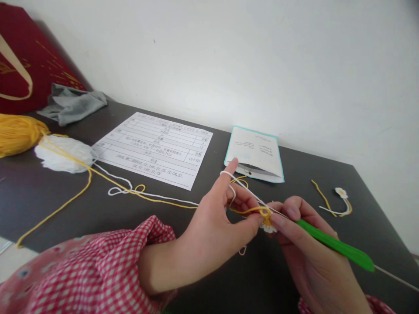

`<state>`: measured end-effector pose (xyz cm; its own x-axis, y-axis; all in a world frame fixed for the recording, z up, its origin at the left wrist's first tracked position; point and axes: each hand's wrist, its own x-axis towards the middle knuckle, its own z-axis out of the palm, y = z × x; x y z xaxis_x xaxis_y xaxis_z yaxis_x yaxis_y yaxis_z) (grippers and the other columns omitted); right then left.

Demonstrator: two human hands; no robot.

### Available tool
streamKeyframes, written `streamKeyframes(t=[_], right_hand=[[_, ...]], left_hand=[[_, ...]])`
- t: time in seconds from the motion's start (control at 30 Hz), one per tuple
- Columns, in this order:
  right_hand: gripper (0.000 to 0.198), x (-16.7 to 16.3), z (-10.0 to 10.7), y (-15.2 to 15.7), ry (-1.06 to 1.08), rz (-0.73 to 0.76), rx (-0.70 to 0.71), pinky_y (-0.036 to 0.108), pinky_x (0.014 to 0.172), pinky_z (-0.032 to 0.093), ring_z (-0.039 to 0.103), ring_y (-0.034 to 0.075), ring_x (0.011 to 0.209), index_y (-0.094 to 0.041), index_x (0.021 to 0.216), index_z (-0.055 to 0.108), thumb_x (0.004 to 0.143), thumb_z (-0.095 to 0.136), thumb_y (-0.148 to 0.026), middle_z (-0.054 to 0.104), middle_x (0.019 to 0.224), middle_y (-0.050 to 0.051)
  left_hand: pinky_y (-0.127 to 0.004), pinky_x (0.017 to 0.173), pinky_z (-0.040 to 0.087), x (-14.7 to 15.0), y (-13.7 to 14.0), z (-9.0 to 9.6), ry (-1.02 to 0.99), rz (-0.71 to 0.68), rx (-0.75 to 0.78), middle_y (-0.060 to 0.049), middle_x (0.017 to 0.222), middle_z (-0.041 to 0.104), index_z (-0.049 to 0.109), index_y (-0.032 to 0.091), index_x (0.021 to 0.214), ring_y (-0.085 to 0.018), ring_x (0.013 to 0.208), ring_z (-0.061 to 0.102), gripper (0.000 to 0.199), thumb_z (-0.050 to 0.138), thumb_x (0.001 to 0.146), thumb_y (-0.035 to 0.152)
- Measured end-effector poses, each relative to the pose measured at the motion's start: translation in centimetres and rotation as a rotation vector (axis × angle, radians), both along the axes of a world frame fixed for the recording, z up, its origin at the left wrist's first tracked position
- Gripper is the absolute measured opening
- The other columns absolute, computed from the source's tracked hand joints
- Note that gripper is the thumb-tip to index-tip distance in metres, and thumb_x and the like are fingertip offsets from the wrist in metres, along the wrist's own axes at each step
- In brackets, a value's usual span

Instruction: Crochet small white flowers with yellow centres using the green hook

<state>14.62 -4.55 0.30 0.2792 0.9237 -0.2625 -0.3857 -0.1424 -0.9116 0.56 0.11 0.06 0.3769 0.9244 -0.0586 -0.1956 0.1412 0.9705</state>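
Observation:
Between thumb and fingers, my left hand (212,231) pinches a small yellow and white crochet piece (268,221). White yarn (244,185) loops round its raised index finger and runs taut to the piece. My right hand (310,244) is closed round the green handle of a crochet hook (340,247). The hook's thin shaft reaches the crochet piece; its tip is hidden among fingers and yarn. A small pinkish stitch marker (242,250) hangs below my left hand. Yellow yarn (173,201) trails leftward across the table.
At the left sit a yellow yarn skein (19,134) and a white yarn ball (63,152). Behind them are a grey cloth (73,104) and a red bag (29,56). A printed sheet (157,148), a packet (255,150) and a finished crochet flower (341,192) lie on the dark table (314,161).

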Motion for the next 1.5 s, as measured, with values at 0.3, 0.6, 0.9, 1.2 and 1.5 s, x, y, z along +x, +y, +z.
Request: streamKeyframes(t=[0.3,0.6,0.9,1.2,1.5], right_hand=[[0.035,-0.1,0.2,0.1,0.033,0.010,-0.029,0.015,0.058,0.050,0.057,0.010,0.060,-0.021,0.064,0.053,0.065,0.088,-0.024,0.067,0.067,-0.002],[0.037,-0.2,0.0,0.3,0.067,0.025,-0.081,0.016,0.056,0.049,0.056,0.011,0.060,-0.022,0.064,0.052,0.063,0.089,-0.023,0.067,0.065,-0.002],[0.039,-0.2,0.0,0.5,-0.006,0.025,-0.066,0.016,0.058,0.048,0.058,0.011,0.063,-0.021,0.062,0.051,0.063,0.089,-0.024,0.069,0.066,-0.002],[0.037,-0.1,-0.2,0.2,-0.086,0.046,-0.057,0.017,0.058,0.047,0.060,0.012,0.066,-0.021,0.063,0.050,0.066,0.088,-0.023,0.072,0.072,-0.001],[0.032,0.1,0.0,0.0,-0.189,0.083,0.006,0.017,0.061,0.050,0.063,0.011,0.067,-0.023,0.068,0.053,0.071,0.084,-0.021,0.072,0.074,-0.003]], left_hand=[[-0.016,0.081,0.054,-0.8,-0.3,-0.6,0.250,0.033,0.579,0.005,0.086,0.066,0.031,0.021,0.148,-0.007,0.076,0.064,0.076,0.063,0.081,0.004],[-0.017,0.077,0.056,-0.8,0.1,-1.1,0.347,0.068,0.799,0.002,0.085,0.068,0.019,0.015,0.155,-0.009,0.070,0.063,0.088,0.061,0.078,0.000],[-0.023,0.073,0.056,-0.9,0.3,-1.2,0.393,0.023,0.795,0.002,0.082,0.067,0.013,0.020,0.157,-0.012,0.067,0.060,0.091,0.059,0.080,0.004],[-0.025,0.071,0.053,-0.8,0.3,-0.2,0.381,-0.062,0.449,0.003,0.078,0.065,0.023,0.026,0.154,-0.013,0.069,0.061,0.086,0.059,0.078,0.005],[-0.022,0.061,0.049,-0.8,0.4,-0.4,0.226,-0.126,0.116,0.007,0.078,0.063,0.013,0.021,0.156,-0.009,0.063,0.058,0.096,0.060,0.074,0.005]])
